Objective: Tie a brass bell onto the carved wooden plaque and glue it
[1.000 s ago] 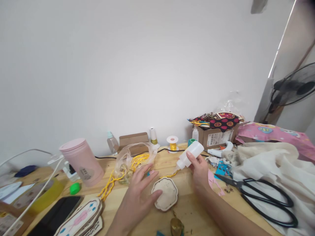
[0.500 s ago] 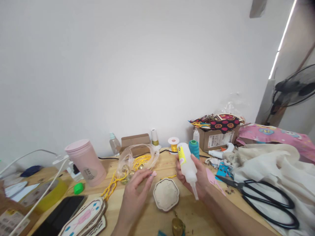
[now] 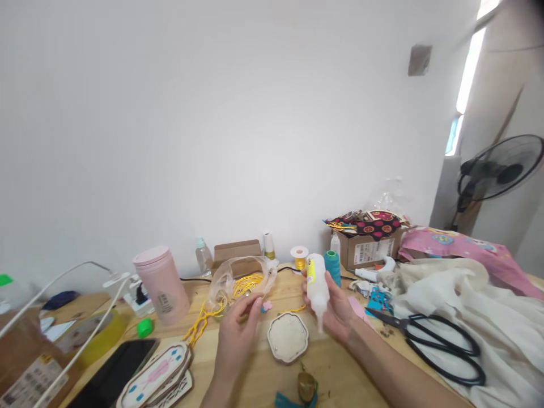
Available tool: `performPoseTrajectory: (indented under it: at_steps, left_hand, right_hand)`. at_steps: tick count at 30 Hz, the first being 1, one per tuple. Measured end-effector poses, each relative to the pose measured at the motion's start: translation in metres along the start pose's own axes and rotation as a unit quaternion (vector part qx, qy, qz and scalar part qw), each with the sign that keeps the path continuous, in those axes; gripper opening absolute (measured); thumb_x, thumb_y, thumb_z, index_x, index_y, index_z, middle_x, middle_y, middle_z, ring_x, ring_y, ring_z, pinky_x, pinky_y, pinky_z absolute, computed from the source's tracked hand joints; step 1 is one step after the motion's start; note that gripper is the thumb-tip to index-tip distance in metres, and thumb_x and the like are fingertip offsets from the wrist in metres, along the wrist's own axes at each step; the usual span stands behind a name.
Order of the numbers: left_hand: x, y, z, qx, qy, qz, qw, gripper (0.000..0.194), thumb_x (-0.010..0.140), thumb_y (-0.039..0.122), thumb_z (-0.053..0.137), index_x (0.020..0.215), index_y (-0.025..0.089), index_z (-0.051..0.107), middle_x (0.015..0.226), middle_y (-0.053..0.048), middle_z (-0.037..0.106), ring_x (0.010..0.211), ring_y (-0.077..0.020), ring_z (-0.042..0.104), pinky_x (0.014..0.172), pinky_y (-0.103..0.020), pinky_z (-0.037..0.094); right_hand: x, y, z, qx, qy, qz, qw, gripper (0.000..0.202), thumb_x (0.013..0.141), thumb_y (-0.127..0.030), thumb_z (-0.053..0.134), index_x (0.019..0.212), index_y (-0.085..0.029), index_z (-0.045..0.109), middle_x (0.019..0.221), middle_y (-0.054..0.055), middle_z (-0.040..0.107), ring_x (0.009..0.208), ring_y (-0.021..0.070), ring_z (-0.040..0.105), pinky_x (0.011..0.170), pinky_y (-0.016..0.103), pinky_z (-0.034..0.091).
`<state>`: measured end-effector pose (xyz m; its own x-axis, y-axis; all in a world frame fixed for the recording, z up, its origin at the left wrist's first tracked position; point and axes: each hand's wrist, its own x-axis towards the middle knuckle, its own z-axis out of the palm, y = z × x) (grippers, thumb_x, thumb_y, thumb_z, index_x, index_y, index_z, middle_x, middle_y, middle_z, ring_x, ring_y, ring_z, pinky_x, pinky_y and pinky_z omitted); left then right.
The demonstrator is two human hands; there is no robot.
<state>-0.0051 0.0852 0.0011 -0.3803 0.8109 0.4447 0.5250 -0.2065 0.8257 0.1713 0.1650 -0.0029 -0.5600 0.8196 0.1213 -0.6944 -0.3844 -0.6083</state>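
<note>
My right hand (image 3: 334, 309) is wrapped round a white glue bottle (image 3: 317, 286) with a yellow label, its nozzle pointing down. My left hand (image 3: 240, 331) is closed in a pinch; a small pink flower-shaped piece (image 3: 267, 306) shows at its fingertips. Between and below the hands, a pale scalloped plaque (image 3: 288, 338) lies flat on the wooden table. A brass bell (image 3: 306, 385) with teal ribbon is just in front of it.
Scissors (image 3: 442, 340) and white cloth (image 3: 501, 334) lie right. A pink cup (image 3: 162, 286), phone (image 3: 114, 374) and stacked decorated plaques (image 3: 155, 374) stand or lie left. Behind are a plastic bag with yellow cord (image 3: 246, 283), a teal thread spool (image 3: 332, 267) and a cardboard box (image 3: 369, 249).
The camera view has shifted. The glue bottle is now more upright, its nozzle pointing nearly straight down. Both hands keep their holds.
</note>
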Motion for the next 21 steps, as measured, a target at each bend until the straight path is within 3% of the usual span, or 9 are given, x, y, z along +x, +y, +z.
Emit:
performPoseTrajectory:
  at_steps: [3,6,14,18,21]
  left_hand:
    - [0.001,0.004,-0.007,-0.007,0.045,0.024,0.999,0.029,0.072,0.038,0.050,0.086,0.016,0.063,0.090,-0.007,0.065,0.083,-0.0209,0.058,0.077,-0.034,0.044]
    - [0.002,0.007,-0.015,-0.010,0.094,0.052,0.994,0.030,0.073,0.038,0.049,0.089,0.016,0.062,0.090,-0.007,0.064,0.086,-0.0217,0.057,0.080,-0.037,0.042]
    - [0.002,0.003,-0.016,-0.056,0.099,0.032,0.993,0.034,0.072,0.041,0.049,0.090,0.015,0.061,0.097,-0.010,0.062,0.093,-0.0230,0.053,0.080,-0.036,0.042]
    - [0.003,-0.003,-0.011,-0.091,0.100,0.016,0.991,0.038,0.070,0.044,0.050,0.090,0.014,0.062,0.096,-0.010,0.062,0.091,-0.0229,0.055,0.079,-0.035,0.043]
    - [0.005,-0.010,-0.008,-0.121,0.103,-0.007,0.987,0.043,0.068,0.047,0.050,0.089,0.012,0.061,0.095,-0.011,0.063,0.089,-0.0228,0.056,0.080,-0.035,0.043]
  right_hand:
    - [0.003,0.004,0.000,0.026,0.024,-0.041,0.999,0.028,0.070,-0.034,0.057,0.092,-0.018,0.052,0.083,0.001,0.063,0.076,0.0138,0.058,0.065,0.025,0.046]
    - [0.004,0.009,-0.001,0.020,0.027,-0.071,0.997,0.024,0.069,-0.025,0.060,0.091,-0.018,0.052,0.085,0.002,0.064,0.084,0.0149,0.059,0.070,0.026,0.047]
    - [0.003,-0.005,0.014,-0.221,0.042,-0.196,0.954,0.025,0.075,-0.040,0.048,0.082,-0.018,0.055,0.079,0.005,0.065,0.080,0.0161,0.060,0.071,0.032,0.048]
    - [0.001,-0.031,0.031,-0.338,0.044,-0.250,0.906,0.030,0.076,-0.041,0.045,0.094,-0.018,0.053,0.089,0.006,0.063,0.083,0.0184,0.059,0.073,0.038,0.045]
    - [-0.003,-0.051,0.043,-0.460,0.040,-0.276,0.843,0.035,0.066,-0.035,0.057,0.096,-0.018,0.053,0.091,0.006,0.061,0.085,0.0217,0.056,0.078,0.043,0.040]
